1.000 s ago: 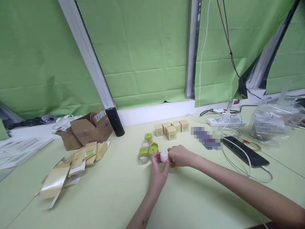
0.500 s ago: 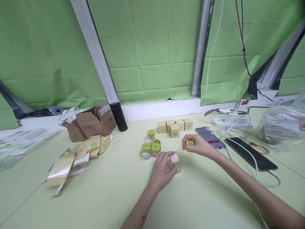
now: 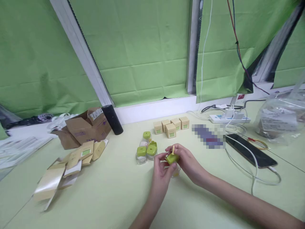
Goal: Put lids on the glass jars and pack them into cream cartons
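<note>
My left hand (image 3: 162, 168) and my right hand (image 3: 187, 159) meet in front of me, both closed on a green lid (image 3: 172, 158). A pale yellow stick (image 3: 173, 149) stands up from the lid between my fingers. Just below them a small clear jar (image 3: 176, 173) with something yellow inside sits on the table, partly hidden by my hands. Left of my hands stand several clear jars with green lids, among them a lidded jar (image 3: 141, 155) at the front. The pinkish-white pad is out of sight.
Several small cardboard boxes (image 3: 171, 131) stand behind my hands. Flattened packaging (image 3: 69, 168), an open brown carton (image 3: 87, 127) and a black cylinder (image 3: 112, 119) are on the left. A phone (image 3: 251, 151), looping cables, a power strip (image 3: 215, 119) and a plastic bag (image 3: 278, 121) lie right.
My right hand has moved left with the green lid to meet my left hand. My left hand, which held a pinkish-white pad over the jar, now grips the lid too. The view shifted slightly.
</note>
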Action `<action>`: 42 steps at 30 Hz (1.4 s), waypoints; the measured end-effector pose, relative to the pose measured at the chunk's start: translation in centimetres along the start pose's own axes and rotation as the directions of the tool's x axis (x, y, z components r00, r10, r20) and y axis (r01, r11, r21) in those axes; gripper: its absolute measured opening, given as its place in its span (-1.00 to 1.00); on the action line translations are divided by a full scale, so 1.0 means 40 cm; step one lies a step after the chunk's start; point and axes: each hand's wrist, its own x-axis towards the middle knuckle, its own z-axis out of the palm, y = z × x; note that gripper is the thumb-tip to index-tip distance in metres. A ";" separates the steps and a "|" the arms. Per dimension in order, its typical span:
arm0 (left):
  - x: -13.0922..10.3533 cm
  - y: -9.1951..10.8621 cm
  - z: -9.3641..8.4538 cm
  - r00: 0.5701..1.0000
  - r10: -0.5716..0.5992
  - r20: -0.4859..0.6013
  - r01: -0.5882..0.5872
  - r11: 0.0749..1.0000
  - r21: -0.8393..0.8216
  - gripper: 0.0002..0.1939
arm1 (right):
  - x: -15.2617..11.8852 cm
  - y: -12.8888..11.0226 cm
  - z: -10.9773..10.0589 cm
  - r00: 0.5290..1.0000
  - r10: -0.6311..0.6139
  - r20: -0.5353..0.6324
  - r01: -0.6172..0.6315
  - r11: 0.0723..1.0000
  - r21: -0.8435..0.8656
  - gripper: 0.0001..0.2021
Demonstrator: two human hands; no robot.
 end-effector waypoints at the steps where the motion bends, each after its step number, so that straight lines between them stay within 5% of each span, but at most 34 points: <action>1: 0.005 0.006 -0.004 0.999 -0.018 -0.043 0.016 0.999 -0.046 -0.65 | 0.000 -0.005 -0.006 1.000 0.011 0.013 -0.011 1.000 0.023 -0.88; 4: 0.018 0.032 -0.022 0.990 -0.115 -0.085 0.093 0.967 -0.236 -0.70 | 0.012 -0.024 -0.048 0.999 -0.044 -0.001 0.044 0.999 -0.009 -0.81; 9: 0.021 0.062 -0.034 0.979 -0.190 0.068 0.199 0.853 -0.482 -0.61 | 0.025 -0.033 -0.092 0.995 -0.077 0.066 0.090 0.974 -0.210 -0.73; 17: 0.005 0.040 -0.022 0.969 -0.170 0.181 0.237 0.847 -0.476 -0.61 | -0.006 -0.014 -0.060 0.934 -0.276 0.228 0.352 0.823 -0.445 -0.82; 20: 0.008 0.030 -0.021 0.980 -0.127 0.156 0.184 0.874 -0.450 -0.70 | -0.008 -0.012 -0.067 0.866 -0.403 0.295 0.499 0.676 -0.542 -0.83; 25: 0.008 0.032 -0.015 0.977 -0.079 0.197 0.155 0.901 -0.406 -0.78 | -0.003 0.004 -0.077 0.660 -0.597 0.456 0.717 0.321 -0.619 -0.83; 29: 0.002 0.040 -0.007 0.975 -0.071 0.211 0.155 0.897 -0.414 -0.74 | -0.002 0.011 -0.076 0.620 -0.595 0.511 0.694 0.112 -0.711 -0.89; 33: 0.005 0.035 -0.010 0.976 -0.121 0.180 0.187 0.891 -0.413 -0.74 | -0.003 0.008 -0.076 0.615 -0.609 0.501 0.657 0.044 -0.753 -0.91; 37: 0.011 0.026 -0.019 0.981 -0.144 0.129 0.186 0.888 -0.420 -0.76 | -0.004 0.008 -0.079 0.572 -0.636 0.519 0.664 -0.014 -0.748 -0.91; 42: 0.009 0.027 -0.019 0.974 -0.122 0.190 0.196 0.876 -0.442 -0.79 | -0.009 0.012 -0.084 0.505 -0.662 0.553 0.687 -0.080 -0.722 -0.89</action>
